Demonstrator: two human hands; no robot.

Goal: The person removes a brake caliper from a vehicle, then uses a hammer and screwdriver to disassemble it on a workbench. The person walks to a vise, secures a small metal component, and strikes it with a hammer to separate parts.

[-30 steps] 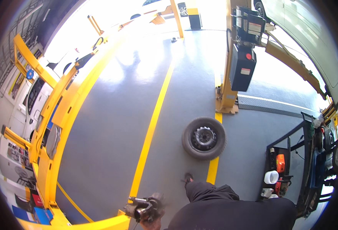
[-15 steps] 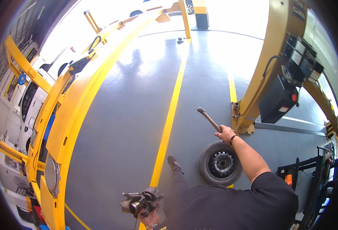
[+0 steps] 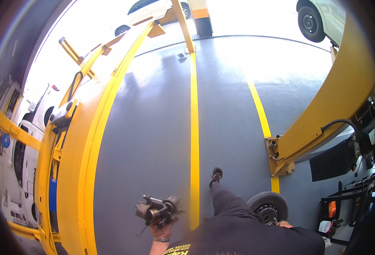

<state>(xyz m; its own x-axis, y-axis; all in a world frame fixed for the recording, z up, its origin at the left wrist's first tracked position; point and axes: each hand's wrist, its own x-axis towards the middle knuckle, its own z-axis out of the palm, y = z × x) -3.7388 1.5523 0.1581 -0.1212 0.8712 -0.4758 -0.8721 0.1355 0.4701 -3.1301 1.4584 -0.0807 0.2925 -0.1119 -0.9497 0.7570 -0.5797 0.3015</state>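
A dirty metal brake caliper rests in my raised left hand, whose fingers are closed around it from below. A thin wire or clip hangs off its left side. Low on the right, my right hand shows only in part past my dark shirt, in front of the wheel. A short end of the hammer seems to stick out beside that hand; the rest of it is hidden. The wheel, a tyre on a black steel rim, lies on the floor beside my leg.
A yellow vehicle lift runs along the left. On the right stands a yellow lift post bolted to the grey floor. Yellow lines cross the floor. A car is at the far right. Dark equipment stands near right.
My right arm has swung from ahead of me down to my side with the hammer. My view has shifted forward, and the wheel now sits lower. The caliper stays in my left hand.
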